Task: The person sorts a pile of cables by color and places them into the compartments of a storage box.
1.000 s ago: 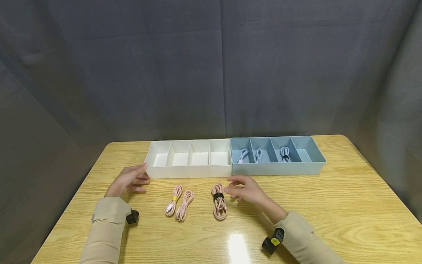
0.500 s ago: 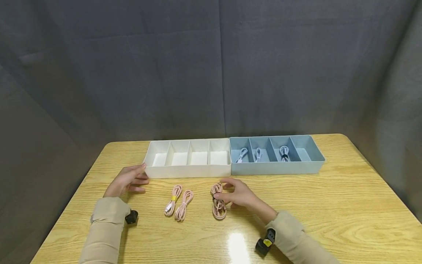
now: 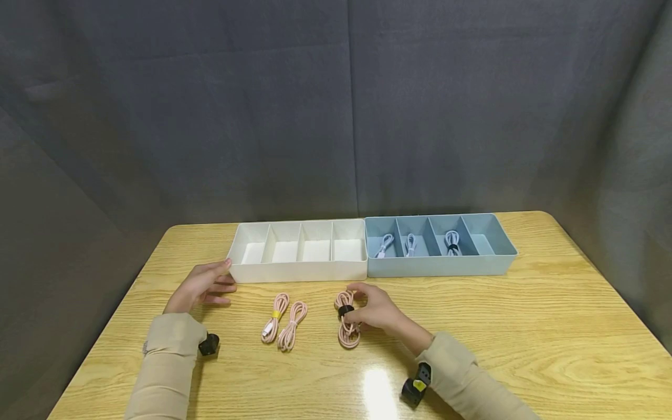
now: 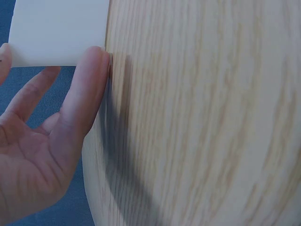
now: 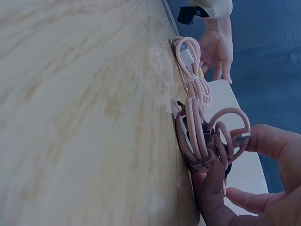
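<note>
In the head view my right hand (image 3: 375, 309) is at a coiled pink cable (image 3: 346, 335) with a black strap, which lies on the table. The right wrist view shows thumb and fingers pinching this pink cable (image 5: 195, 134) from both sides. My left hand (image 3: 202, 286) touches the left end of the white divided box (image 3: 299, 272). Seen from the left wrist, its fingers are fairly straight against the box (image 4: 59, 33). Between the hands lie a pink cable with a yellow tie (image 3: 276, 315) and another with a pale tie (image 3: 293, 326).
A blue divided box (image 3: 441, 267) adjoins the white one on the right. Three of its compartments hold pale blue coiled cables, one of them the black-banded cable (image 3: 452, 242). Behind the wooden table (image 3: 551, 326) hangs a dark grey curtain (image 3: 262, 116).
My right hand has moved left onto the black-strapped pink cable and now pinches it. The left hand stays at the white box's end.
</note>
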### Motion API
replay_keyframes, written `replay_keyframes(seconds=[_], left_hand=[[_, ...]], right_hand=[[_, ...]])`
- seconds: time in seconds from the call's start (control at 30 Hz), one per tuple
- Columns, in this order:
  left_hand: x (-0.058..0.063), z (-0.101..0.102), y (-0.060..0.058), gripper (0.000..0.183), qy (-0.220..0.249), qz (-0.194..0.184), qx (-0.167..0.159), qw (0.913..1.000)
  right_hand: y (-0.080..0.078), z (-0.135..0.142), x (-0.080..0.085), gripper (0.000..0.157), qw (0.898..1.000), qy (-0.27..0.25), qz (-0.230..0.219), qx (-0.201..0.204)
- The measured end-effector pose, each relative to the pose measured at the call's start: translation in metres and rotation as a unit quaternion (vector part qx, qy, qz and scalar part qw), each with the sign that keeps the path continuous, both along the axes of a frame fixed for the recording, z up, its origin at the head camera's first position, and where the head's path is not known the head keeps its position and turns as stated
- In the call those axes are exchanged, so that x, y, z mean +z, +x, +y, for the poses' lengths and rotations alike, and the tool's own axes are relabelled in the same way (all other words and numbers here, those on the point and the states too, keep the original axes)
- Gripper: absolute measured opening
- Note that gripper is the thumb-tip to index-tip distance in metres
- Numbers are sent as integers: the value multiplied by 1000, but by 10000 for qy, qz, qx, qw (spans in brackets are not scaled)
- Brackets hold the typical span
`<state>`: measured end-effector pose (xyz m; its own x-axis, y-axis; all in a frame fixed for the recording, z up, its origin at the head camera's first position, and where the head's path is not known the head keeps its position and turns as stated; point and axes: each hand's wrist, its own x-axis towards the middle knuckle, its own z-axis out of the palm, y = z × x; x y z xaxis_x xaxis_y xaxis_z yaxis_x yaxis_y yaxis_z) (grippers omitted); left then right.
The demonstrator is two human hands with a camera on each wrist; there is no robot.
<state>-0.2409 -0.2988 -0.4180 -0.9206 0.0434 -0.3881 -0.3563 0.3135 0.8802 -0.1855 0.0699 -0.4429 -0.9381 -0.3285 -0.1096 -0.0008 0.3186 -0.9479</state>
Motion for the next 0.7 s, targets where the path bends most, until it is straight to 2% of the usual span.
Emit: replay_keyframes(seconds=[0.3,0.5,0.7], left_hand=[[0,0,0,75,49,9,5,10000],[0,0,1,76,133,-19,21,9999],[0,0,0,78,172,-12,-17,9998]], right_hand=[[-1,2,-4,52,9998,-169,-25,-112],[0,5,-4,53,9993,-335,65,145],[1,7,-5,53,9977,-597,-33,321]])
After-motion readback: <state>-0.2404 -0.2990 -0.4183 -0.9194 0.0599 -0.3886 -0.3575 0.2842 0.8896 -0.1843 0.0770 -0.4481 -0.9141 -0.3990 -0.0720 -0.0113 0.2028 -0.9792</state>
